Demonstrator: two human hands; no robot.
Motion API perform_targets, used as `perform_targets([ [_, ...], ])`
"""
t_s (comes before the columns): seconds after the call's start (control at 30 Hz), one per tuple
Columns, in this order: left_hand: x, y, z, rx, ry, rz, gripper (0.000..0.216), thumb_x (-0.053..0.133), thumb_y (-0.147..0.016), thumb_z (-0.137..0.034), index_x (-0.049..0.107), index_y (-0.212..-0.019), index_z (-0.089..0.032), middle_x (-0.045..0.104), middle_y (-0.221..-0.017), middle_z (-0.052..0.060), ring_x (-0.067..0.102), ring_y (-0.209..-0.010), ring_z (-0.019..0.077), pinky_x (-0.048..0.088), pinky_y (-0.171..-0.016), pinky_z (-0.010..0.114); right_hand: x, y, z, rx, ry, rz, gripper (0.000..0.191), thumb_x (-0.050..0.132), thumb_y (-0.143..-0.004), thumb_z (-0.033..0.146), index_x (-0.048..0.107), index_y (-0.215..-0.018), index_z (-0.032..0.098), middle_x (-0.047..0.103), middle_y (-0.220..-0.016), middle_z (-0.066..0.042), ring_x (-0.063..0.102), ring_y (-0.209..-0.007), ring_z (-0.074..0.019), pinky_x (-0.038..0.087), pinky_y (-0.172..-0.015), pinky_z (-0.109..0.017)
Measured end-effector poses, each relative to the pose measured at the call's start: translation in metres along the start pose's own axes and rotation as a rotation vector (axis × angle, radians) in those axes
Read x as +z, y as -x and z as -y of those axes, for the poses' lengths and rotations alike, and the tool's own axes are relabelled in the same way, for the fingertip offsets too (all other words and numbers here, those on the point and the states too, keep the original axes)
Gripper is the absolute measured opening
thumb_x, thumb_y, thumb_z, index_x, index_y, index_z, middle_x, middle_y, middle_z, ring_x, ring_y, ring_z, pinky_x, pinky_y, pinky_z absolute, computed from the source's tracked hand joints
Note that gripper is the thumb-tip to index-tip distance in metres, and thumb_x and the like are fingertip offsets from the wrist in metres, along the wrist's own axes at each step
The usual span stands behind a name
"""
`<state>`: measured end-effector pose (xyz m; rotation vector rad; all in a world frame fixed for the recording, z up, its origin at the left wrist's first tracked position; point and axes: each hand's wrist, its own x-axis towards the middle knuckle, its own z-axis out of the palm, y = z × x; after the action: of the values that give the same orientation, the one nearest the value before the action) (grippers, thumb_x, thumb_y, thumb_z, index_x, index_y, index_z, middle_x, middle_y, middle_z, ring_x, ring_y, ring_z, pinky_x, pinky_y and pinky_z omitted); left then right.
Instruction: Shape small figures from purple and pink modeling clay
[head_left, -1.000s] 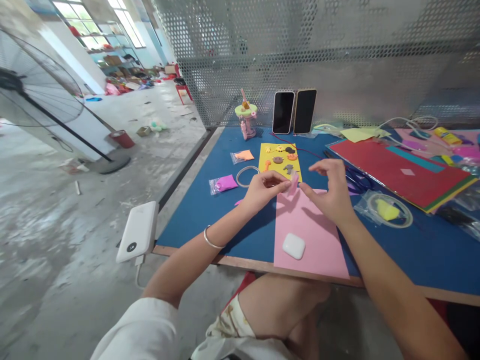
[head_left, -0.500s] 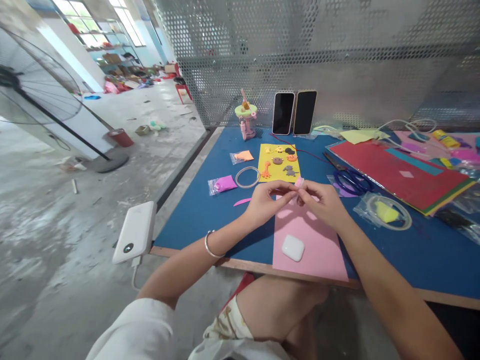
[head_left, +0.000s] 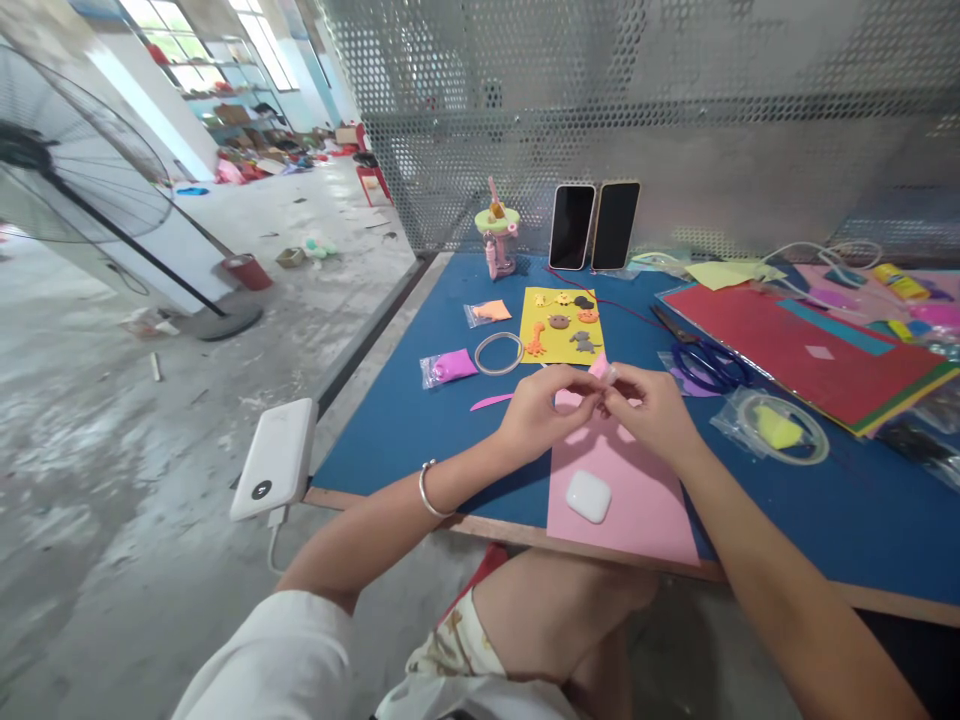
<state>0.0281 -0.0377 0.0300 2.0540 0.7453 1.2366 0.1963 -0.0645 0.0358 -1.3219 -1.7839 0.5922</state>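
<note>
My left hand (head_left: 550, 405) and my right hand (head_left: 651, 410) meet above a pink sheet (head_left: 622, 500). Their fingertips pinch a small pink piece (head_left: 600, 368) with a pale edge; fingers cover much of it, so I cannot make out exactly what it is. Just beyond the hands lies a yellow card (head_left: 536, 352) carrying several small animal figures, among them an orange giraffe (head_left: 536, 340) and a grey animal (head_left: 584, 342). On the pink sheet, nearer to me, rests a rounded white case (head_left: 588, 497). A pink plastic knife (head_left: 491, 402) lies left of my left hand.
Left are a clear ring (head_left: 480, 362), a magenta packet (head_left: 452, 366) and an orange packet (head_left: 489, 312). Two phones (head_left: 571, 228) and a lidded cup (head_left: 499, 245) stand behind. Scissors (head_left: 705, 365), coloured sheets (head_left: 810, 350) and a bagged ring (head_left: 780, 428) lie right. A power bank (head_left: 276, 460) sits at the left edge.
The whole view has shifted slightly. Both hands still hold the pink piece, with slightly more of it showing above the fingertips.
</note>
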Motion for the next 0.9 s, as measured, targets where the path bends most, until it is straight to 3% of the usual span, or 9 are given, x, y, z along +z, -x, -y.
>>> perform_targets([
  [0.13, 0.001, 0.002, 0.0, 0.072, -0.051, -0.02, 0.009, 0.062, -0.08, -0.018, 0.067, -0.086, -0.018, 0.071, -0.083, 0.004, 0.064, -0.079, 0.0143, 0.049, -0.076, 0.028, 0.001, 0.001, 0.001, 0.025, -0.007, 0.023, 0.012, 0.051, -0.074, 0.017, 0.063, -0.072, 0.017, 0.065, -0.062, -0.001, 0.059, -0.058, -0.0153, 0.041, -0.056, -0.025],
  [0.23, 0.0, 0.001, 0.002, 0.035, -0.074, -0.014, 0.008, 0.06, -0.078, -0.017, 0.062, -0.085, -0.017, 0.068, -0.081, 0.003, 0.062, -0.075, 0.013, 0.048, -0.072, 0.025, 0.003, 0.002, 0.002, -0.027, 0.071, 0.051, 0.016, 0.05, -0.076, 0.019, 0.061, -0.065, 0.017, 0.063, -0.058, -0.001, 0.054, -0.054, -0.0136, 0.037, -0.053, -0.024],
  [0.37, -0.005, -0.002, 0.006, 0.069, -0.257, 0.119, 0.003, 0.054, -0.08, -0.019, 0.056, -0.078, -0.018, 0.061, -0.074, 0.001, 0.055, -0.068, 0.0123, 0.041, -0.064, 0.024, 0.005, 0.005, 0.002, -0.176, 0.264, 0.007, 0.025, 0.05, -0.08, 0.023, 0.048, -0.055, 0.019, 0.048, -0.05, 0.001, 0.04, -0.047, -0.0105, 0.028, -0.049, -0.025],
  [0.53, -0.008, -0.004, 0.007, 0.241, -0.492, 0.226, 0.025, 0.048, -0.088, -0.029, 0.052, -0.066, -0.018, 0.052, -0.066, 0.001, 0.047, -0.062, 0.0129, 0.031, -0.058, 0.025, 0.009, 0.006, 0.003, -0.23, 0.286, -0.035, 0.023, 0.048, -0.076, 0.018, 0.04, -0.055, 0.02, 0.043, -0.05, 0.002, 0.036, -0.048, -0.0103, 0.027, -0.05, -0.026],
  [0.7, -0.007, -0.006, 0.008, 0.323, -0.645, 0.189, 0.025, 0.048, -0.089, -0.03, 0.053, -0.068, -0.018, 0.052, -0.065, 0.002, 0.046, -0.058, 0.0129, 0.027, -0.055, 0.026, 0.017, 0.003, 0.008, -0.204, 0.254, -0.138, 0.026, 0.047, -0.073, 0.016, 0.031, -0.053, 0.02, 0.035, -0.048, 0.004, 0.031, -0.046, -0.0092, 0.023, -0.049, -0.027],
  [0.9, -0.02, -0.018, 0.007, 0.189, -0.736, -0.041, 0.018, 0.051, -0.082, -0.018, 0.052, -0.064, -0.017, 0.052, -0.063, 0.003, 0.044, -0.057, 0.0132, 0.023, -0.053, 0.027, 0.023, 0.004, 0.013, -0.19, 0.281, -0.214, 0.028, 0.047, -0.074, 0.017, 0.027, -0.055, 0.021, 0.031, -0.049, 0.004, 0.03, -0.047, -0.0097, 0.024, -0.05, -0.027],
])
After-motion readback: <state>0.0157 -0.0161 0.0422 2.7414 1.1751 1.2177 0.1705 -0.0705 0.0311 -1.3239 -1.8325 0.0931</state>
